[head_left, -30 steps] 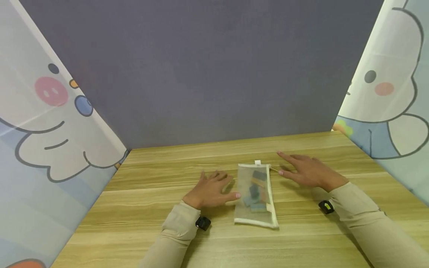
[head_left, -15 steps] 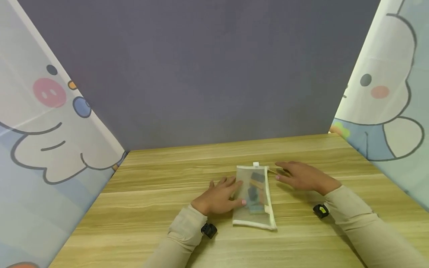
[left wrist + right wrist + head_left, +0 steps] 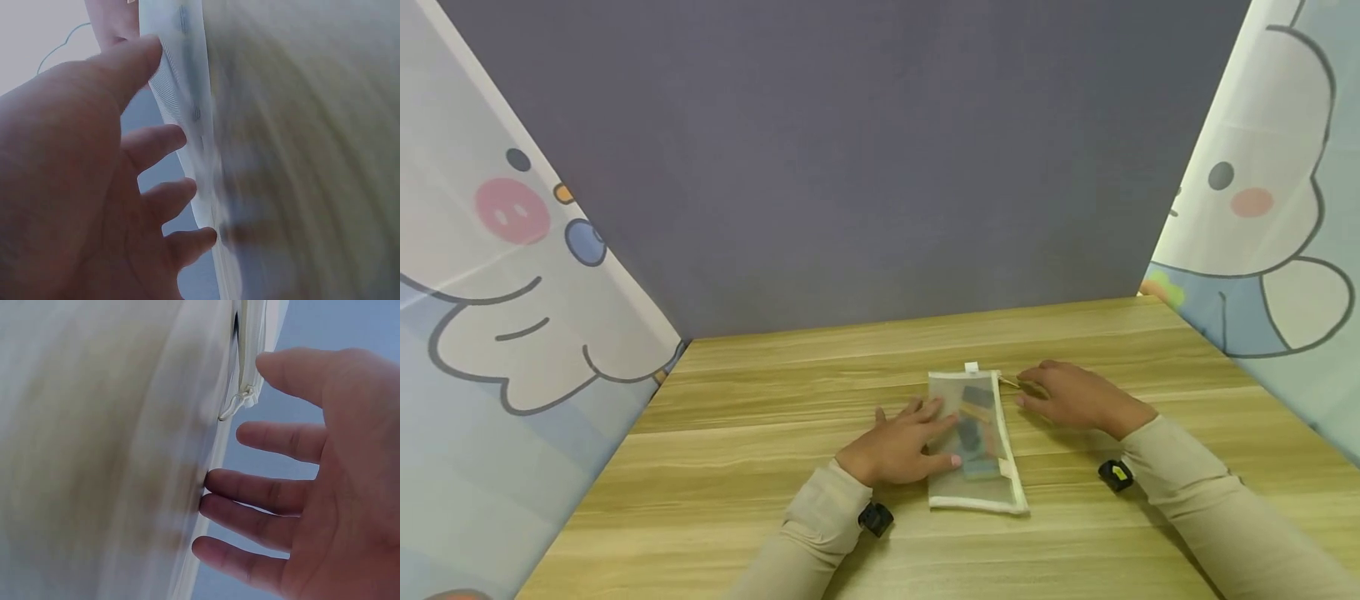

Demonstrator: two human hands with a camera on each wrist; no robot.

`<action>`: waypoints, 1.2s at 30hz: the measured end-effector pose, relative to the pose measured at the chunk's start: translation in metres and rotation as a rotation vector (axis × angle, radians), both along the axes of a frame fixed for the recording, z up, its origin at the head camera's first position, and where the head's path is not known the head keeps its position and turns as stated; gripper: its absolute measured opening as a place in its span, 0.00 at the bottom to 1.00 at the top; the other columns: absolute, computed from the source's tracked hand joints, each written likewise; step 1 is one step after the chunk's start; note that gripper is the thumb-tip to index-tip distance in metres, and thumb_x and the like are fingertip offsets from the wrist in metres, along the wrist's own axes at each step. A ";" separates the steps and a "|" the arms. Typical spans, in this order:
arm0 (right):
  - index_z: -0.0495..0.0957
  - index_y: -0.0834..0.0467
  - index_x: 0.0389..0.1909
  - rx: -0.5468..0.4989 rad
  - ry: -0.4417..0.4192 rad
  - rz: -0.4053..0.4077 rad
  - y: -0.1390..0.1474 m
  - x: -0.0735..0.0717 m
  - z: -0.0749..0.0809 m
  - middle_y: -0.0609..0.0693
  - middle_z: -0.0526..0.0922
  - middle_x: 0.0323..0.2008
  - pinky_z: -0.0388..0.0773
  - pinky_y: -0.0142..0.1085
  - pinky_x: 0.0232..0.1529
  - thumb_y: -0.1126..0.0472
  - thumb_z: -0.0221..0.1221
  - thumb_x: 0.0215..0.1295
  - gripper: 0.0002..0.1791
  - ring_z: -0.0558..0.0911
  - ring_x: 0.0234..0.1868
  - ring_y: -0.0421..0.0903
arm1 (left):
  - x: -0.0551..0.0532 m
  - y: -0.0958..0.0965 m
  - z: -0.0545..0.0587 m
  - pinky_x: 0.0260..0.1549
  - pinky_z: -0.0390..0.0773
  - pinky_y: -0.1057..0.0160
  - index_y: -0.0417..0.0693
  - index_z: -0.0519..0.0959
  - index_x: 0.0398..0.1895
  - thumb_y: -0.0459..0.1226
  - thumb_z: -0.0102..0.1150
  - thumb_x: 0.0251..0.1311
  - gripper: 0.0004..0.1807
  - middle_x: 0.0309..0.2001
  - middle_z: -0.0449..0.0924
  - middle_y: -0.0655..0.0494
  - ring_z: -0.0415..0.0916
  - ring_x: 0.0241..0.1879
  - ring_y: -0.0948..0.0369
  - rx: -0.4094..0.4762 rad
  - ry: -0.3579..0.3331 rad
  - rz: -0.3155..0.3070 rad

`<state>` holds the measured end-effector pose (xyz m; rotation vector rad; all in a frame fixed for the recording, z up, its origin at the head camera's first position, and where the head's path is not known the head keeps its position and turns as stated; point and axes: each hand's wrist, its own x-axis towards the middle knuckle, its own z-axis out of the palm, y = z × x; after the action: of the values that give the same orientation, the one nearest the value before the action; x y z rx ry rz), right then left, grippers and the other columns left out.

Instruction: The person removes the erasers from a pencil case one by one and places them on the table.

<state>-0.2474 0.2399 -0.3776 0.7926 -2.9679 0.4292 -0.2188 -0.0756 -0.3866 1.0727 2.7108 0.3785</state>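
Note:
A see-through mesh zipper pouch (image 3: 947, 487) with white edging lies flat on the wooden table. Dark, orange and bluish items show through it, their kinds unclear. My left hand (image 3: 898, 446) rests on the pouch's left side, fingers spread and thumb apart; in the left wrist view its fingertips touch the pouch's mesh (image 3: 178, 81). At the pouch's upper right corner sticks out a zipper pull (image 3: 1009, 382). Just right of that pull is my right hand (image 3: 1082, 400). The right wrist view has its thumb and fingers apart, close to the pull (image 3: 234, 405), with nothing between them.
The wooden table (image 3: 760, 400) extends around the pouch on all sides. A dark grey panel (image 3: 880, 167) rises along its back edge. Cartoon-printed cloths hang at left (image 3: 475, 275) and right (image 3: 1262, 233).
My left hand has moved rightward from beside the pouch onto its left part. My right hand has come slightly lower and its fingers have drawn in beside the zipper pull.

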 end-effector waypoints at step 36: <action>0.84 0.59 0.51 0.035 0.078 0.030 -0.001 0.002 -0.005 0.55 0.81 0.45 0.80 0.51 0.38 0.51 0.63 0.69 0.18 0.81 0.40 0.51 | 0.006 0.012 0.004 0.62 0.50 0.24 0.63 0.71 0.72 0.62 0.48 0.71 0.31 0.76 0.58 0.51 0.52 0.74 0.43 0.001 0.081 -0.060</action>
<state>-0.2451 0.2387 -0.3823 0.8387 -2.9022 0.3396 -0.2124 -0.0633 -0.3830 1.1915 2.7408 0.3330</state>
